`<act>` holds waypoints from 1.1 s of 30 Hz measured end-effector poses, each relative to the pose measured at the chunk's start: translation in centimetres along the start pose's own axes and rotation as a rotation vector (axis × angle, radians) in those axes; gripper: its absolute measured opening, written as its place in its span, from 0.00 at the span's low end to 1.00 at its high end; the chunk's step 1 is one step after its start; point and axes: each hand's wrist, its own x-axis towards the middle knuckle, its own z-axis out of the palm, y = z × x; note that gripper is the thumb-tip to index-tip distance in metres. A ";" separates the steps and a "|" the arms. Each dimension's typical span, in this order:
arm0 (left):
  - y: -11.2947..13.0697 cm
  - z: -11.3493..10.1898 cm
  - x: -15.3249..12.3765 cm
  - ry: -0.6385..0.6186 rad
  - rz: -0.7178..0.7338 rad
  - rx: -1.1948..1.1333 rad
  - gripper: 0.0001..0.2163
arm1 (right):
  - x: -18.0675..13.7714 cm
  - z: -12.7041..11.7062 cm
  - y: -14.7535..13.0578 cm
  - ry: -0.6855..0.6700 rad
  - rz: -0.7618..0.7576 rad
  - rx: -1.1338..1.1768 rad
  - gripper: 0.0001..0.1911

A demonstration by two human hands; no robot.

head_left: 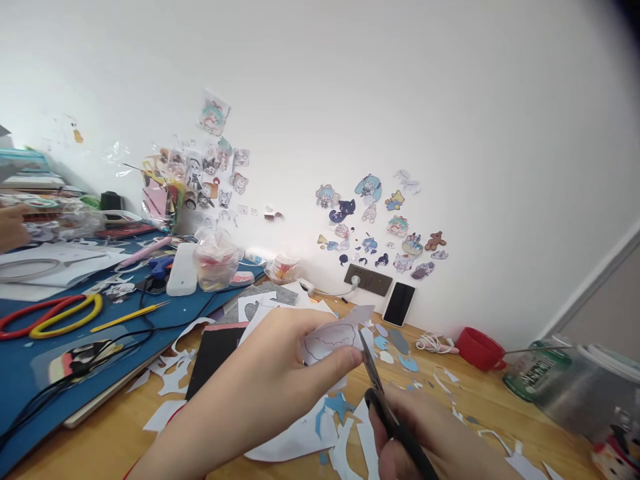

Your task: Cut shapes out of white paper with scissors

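Note:
In the head view my left hand (pixel 305 347) pinches a small piece of white paper (pixel 327 341) between thumb and fingers. A dark outline is drawn on this paper. My right hand (pixel 410 433) grips black-handled scissors (pixel 387 410), with their metal blades pointing up at the paper's right edge. Whether the blades are cutting into the paper or only touching it I cannot tell. White paper scraps (pixel 345 447) and a blue star-shaped paper piece (pixel 340 405) lie on the wooden table below my hands.
Red-and-yellow-handled scissors (pixel 65 313) and a yellow pencil (pixel 130 317) lie on a blue mat (pixel 30 393) at left. A phone (pixel 399 304) leans against the wall. At right stand a red cup (pixel 480 348) and green can (pixel 535 370). Another person's hand (pixel 13 227) shows far left.

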 end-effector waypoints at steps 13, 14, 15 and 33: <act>-0.7 0.2 -0.2 -0.031 -0.028 -0.044 0.11 | 0.0 0.0 -0.1 -0.004 0.060 -0.010 0.03; -0.3 0.1 -0.2 -0.043 -0.036 -0.059 0.11 | 0.0 0.1 -0.1 -0.003 0.056 -0.001 0.03; -0.1 0.0 -0.3 -0.046 -0.042 -0.072 0.11 | 0.0 0.1 0.0 -0.010 0.053 0.014 0.04; -4.8 2.9 4.5 0.123 -0.026 -0.390 0.14 | 2.7 0.9 2.2 0.439 0.143 0.119 0.13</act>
